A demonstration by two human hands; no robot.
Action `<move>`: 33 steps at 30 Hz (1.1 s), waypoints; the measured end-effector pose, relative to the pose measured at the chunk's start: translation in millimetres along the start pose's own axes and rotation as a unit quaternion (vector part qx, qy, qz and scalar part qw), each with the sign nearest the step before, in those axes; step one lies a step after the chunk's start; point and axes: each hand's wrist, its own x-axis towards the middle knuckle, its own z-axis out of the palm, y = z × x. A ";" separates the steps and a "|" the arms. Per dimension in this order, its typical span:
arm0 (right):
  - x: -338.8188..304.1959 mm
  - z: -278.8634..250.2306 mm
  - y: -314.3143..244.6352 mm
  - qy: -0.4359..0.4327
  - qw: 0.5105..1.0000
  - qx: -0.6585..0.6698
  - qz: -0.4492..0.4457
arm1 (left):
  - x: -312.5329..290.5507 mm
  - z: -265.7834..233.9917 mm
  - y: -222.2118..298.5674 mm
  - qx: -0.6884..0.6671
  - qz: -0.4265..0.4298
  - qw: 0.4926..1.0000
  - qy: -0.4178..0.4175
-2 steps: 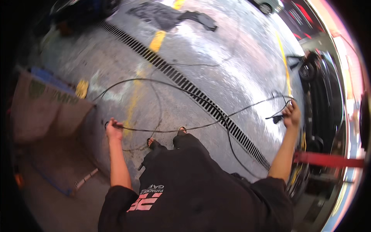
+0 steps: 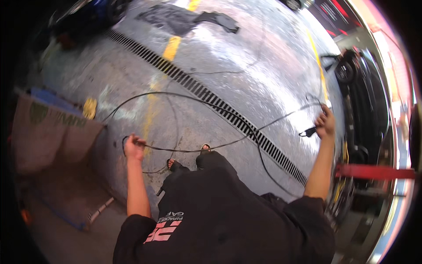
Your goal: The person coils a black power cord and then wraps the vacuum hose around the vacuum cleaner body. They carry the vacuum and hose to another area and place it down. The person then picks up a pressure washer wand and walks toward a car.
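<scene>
A thin black cable (image 2: 237, 141), looking twisted or doubled, hangs in a shallow sag between my hands. My left hand (image 2: 134, 147), at left, has its fingers closed around one part, and a short loop bends behind it. Far to the right my right hand (image 2: 325, 123) grips the other part. From that hand dangles a small black end piece (image 2: 310, 131), perhaps a plug, though too small to tell. Another length of black cable (image 2: 171, 93) arcs beyond my hands and crosses the floor drain; its far run lies on the floor.
A slotted drain grate (image 2: 198, 89) runs diagonally over the grey floor. At left stands a brown box-like bin (image 2: 52, 132) beside a yellow object (image 2: 89, 108). Dark sheets (image 2: 169, 18) lie at the back. A red bar (image 2: 373, 171) and dark equipment stand at right.
My right hand and the end piece have shifted slightly left. My left hand has moved a little right. The whole view has also turned slightly.
</scene>
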 end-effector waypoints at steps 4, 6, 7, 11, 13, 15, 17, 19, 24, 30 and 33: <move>0.3 19.6 44.8 -0.087 0.987 -0.082 0.111 | -93.3 146.6 -74.7 0.163 -0.151 0.958 -0.179; -0.6 36.8 64.0 -0.118 0.978 -0.079 0.153 | -140.1 202.6 -100.5 0.165 -0.220 0.924 -0.265; -1.0 50.6 74.5 -0.117 0.976 -0.071 0.167 | -157.8 227.7 -110.0 0.182 -0.249 0.903 -0.300; -11.7 111.9 117.4 -0.294 0.937 -0.012 0.190 | -188.9 305.3 -135.5 0.153 -0.270 0.872 -0.378; -8.2 143.1 141.0 -0.364 0.906 0.022 0.214 | -176.1 340.6 -142.2 0.148 -0.250 0.872 -0.393; -4.0 162.9 150.8 -0.462 0.850 0.072 0.244 | -153.5 369.1 -141.0 0.124 -0.180 0.905 -0.365; 7.8 169.8 145.3 -0.516 0.805 0.162 0.245 | -120.8 392.4 -132.0 0.113 -0.148 0.923 -0.337; 21.2 168.1 129.4 -0.493 0.801 0.209 0.268 | -83.1 400.8 -123.9 0.105 -0.155 0.927 -0.326; 54.6 139.8 80.1 -0.441 0.829 0.252 0.236 | 45.1 380.6 -146.6 0.039 -0.128 0.966 -0.222; 83.2 42.4 28.4 -0.120 0.891 0.427 0.093 | 180.2 261.9 -186.1 0.071 -0.130 0.989 0.015; 80.4 -20.6 -5.5 0.027 0.882 0.469 -0.036 | 213.1 217.2 -154.5 -0.014 -0.120 0.989 0.081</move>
